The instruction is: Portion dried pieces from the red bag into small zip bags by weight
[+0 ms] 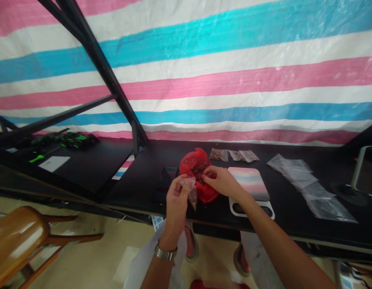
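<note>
My left hand pinches a small clear zip bag by its top, with some brown bits in its lower corner. Just right of it lies an opened red plastic bag holding small brown dried pieces. The fingers of my right hand are drawn together over these pieces, inside the red bag's mouth; whatever is between the fingertips is hidden. Beneath my right forearm sits a white digital kitchen scale with a pinkish reflective plate, its display partly covered by the arm.
Filled small bags lie behind the scale. Several flat clear bags overlap to the right, near a stand with a pale frame. A dark phone-like object is left of the red bag. A wooden chair stands at lower left.
</note>
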### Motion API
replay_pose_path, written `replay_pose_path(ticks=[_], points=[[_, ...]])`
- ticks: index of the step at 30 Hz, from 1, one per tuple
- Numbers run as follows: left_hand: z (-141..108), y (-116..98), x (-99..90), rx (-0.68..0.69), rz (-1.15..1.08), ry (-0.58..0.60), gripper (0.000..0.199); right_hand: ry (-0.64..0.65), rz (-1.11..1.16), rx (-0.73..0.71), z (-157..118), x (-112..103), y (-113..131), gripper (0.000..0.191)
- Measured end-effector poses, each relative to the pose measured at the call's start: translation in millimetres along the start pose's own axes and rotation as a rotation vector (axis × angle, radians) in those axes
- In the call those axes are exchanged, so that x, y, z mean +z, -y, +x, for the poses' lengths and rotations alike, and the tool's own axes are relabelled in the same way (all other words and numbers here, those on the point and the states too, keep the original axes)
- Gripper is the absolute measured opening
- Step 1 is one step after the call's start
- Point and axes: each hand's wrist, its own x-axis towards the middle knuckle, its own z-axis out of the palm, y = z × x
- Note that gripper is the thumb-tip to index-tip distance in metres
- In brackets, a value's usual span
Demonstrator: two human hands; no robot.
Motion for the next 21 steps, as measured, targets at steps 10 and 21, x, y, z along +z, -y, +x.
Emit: replay_pose_path(ticks=[10,21], points=[[-3.8,11.7,6.0,0.123,0.188,0.128,0.055,-0.137,0.393,-0.152,-4.3,-15.1,11.3,0.019],[1.3,13.4,9.7,0.183,0.171,0.140,0.052,-0.138,0.115,-0.439,-17.2,-20.9,25.0,0.021]])
